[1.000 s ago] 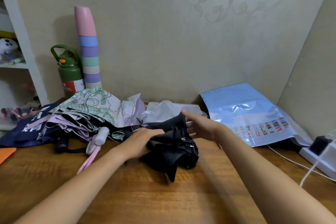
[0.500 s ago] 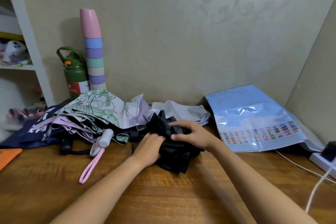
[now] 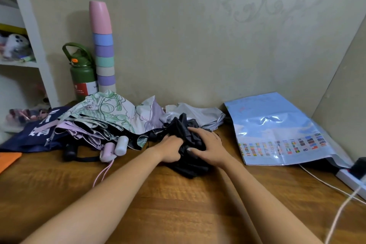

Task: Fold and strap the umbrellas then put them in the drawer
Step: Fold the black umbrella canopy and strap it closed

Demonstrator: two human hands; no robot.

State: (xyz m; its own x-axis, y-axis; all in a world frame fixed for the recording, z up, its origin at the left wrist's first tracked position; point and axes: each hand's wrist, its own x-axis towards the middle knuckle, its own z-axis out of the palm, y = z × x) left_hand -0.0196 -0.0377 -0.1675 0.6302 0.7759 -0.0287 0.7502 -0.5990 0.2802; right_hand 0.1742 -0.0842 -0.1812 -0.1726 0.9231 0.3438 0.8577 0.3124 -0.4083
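Near half of the brown wooden counter (image 3: 178, 214) is bare wood, crossed only by the two forearms; widest way in. Far left is blocked: heap of floral green-and-lilac folding umbrellas (image 3: 103, 119) over a navy printed cloth bag (image 3: 37, 134), with a dark green flask (image 3: 82, 73) and a tall stack of pastel cups (image 3: 103, 45) at the wall behind. Far right: glossy pale-blue plastic bag (image 3: 277, 128) lying flat. Near right: white cable (image 3: 336, 218) and white power strip (image 3: 350, 180) along the edge. Both hands (image 3: 208, 146) sit on the crumpled black umbrella (image 3: 190, 166), in the gap between heap and bag.
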